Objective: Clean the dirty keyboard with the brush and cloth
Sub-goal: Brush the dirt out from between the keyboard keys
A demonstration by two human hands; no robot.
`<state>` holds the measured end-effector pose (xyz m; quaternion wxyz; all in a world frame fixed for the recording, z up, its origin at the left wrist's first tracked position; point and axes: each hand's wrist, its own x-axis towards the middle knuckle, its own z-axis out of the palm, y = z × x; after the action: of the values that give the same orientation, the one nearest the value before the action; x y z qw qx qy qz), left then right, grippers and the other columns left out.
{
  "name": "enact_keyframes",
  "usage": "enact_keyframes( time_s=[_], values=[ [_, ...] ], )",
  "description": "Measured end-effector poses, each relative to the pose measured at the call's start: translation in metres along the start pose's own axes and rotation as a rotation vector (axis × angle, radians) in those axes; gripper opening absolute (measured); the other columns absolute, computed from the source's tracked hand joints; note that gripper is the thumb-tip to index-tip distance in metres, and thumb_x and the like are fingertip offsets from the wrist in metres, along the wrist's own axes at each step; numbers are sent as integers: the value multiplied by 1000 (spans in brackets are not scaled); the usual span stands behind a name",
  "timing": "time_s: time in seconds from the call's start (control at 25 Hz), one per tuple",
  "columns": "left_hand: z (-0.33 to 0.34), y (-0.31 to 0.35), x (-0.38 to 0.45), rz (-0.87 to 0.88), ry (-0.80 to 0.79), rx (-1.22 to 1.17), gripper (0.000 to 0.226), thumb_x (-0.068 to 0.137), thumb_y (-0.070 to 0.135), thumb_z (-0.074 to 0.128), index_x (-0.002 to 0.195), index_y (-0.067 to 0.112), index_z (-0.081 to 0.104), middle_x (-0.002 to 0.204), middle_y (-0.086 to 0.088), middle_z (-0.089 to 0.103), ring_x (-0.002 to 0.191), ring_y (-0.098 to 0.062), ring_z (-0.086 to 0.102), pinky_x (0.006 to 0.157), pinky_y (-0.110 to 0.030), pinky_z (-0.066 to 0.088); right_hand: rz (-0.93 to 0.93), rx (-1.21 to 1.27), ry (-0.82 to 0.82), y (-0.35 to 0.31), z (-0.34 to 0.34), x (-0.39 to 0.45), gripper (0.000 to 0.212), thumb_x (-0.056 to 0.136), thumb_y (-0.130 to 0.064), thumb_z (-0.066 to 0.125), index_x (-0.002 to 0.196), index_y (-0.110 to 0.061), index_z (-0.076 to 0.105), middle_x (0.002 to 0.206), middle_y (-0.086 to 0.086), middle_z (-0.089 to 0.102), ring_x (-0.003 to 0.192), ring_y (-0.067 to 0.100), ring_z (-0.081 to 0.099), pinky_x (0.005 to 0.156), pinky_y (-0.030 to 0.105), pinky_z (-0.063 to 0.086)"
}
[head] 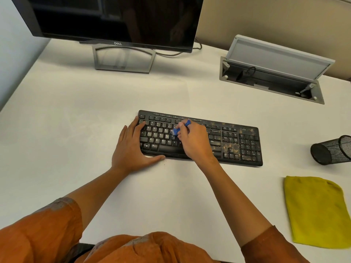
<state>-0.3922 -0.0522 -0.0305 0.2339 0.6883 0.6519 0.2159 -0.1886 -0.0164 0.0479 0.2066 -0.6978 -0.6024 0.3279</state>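
Fingers of the right hand (191,138) pinch the small blue brush (177,130) over the middle letter keys; the left hand (133,147) lies flat, fingers straight, bracing the keyboard (241,147) at its left end.

The white desk (76,111) could catch swept grit, since brown crumbs cover the keyboard's right half and a few already lie at its front edge; the monitor (114,16), open cable box (275,73), yellow cloth (317,211), near the right edge, well apart, and mesh cup (332,150) surround it.
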Motion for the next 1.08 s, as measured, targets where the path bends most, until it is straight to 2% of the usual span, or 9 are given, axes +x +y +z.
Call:
enact_keyframes(
  time_s=[0.2,0.28,0.4,0.52,0.64,0.72,0.84,0.96,1.08],
  values=[
    [1,-1,0,20,17,8,125,57,90,70,155,23,31,168,4,20,151,-29,29,120,-54,32,22,61,-133,-16,6,-23,36,104,-25,43,87,-7,70,70,-1,70,66,23,71,69,43,60],
    [1,1,0,24,32,-1,124,58,94,65,154,22,33,168,4,22,150,-29,31,120,-54,32,-43,56,-93,-25,15,-31,39,105,-25,42,83,-5,67,68,2,68,62,24,67,64,42,57],
    [1,1,0,20,34,-8,121,59,90,66,154,21,34,168,3,22,150,-28,30,121,-51,31,-139,-132,-16,-28,28,-40,39,106,-24,38,76,-7,56,62,2,55,57,24,54,57,37,41],
    [2,0,1,43,30,-4,118,60,83,67,153,19,34,169,2,22,151,-28,31,123,-51,28,-155,-234,-27,-30,36,-43,41,106,-26,35,82,-7,63,72,9,66,66,26,62,64,39,49],
    [3,-1,2,42,34,-1,117,60,81,67,153,18,35,168,2,22,149,-30,33,121,-52,30,-193,-163,46,-30,35,-47,35,107,-25,36,95,-7,63,82,9,67,67,20,57,64,30,39],
    [3,-1,1,35,34,0,117,60,82,67,153,19,35,168,2,23,148,-30,33,120,-52,31,-207,-214,12,-28,35,-48,34,108,-25,35,101,-5,62,89,11,68,75,24,60,67,29,37],
    [2,-1,1,35,26,10,121,59,86,67,154,20,33,168,2,23,149,-30,32,121,-52,30,-145,-194,-46,-22,27,-46,43,107,-29,32,91,-7,65,83,8,70,70,23,65,68,38,54],
    [0,0,0,21,20,15,126,56,91,69,155,23,31,168,3,21,151,-30,29,122,-54,30,34,94,76,-2,-1,-37,37,108,-29,37,90,-13,66,79,-1,70,64,9,63,58,20,51],
    [-1,0,0,22,16,11,126,56,90,70,155,25,30,168,5,20,152,-29,27,122,-53,29,106,137,249,25,-27,-32,26,106,-28,43,95,-12,61,79,2,70,70,19,67,63,30,55]
  ],
)
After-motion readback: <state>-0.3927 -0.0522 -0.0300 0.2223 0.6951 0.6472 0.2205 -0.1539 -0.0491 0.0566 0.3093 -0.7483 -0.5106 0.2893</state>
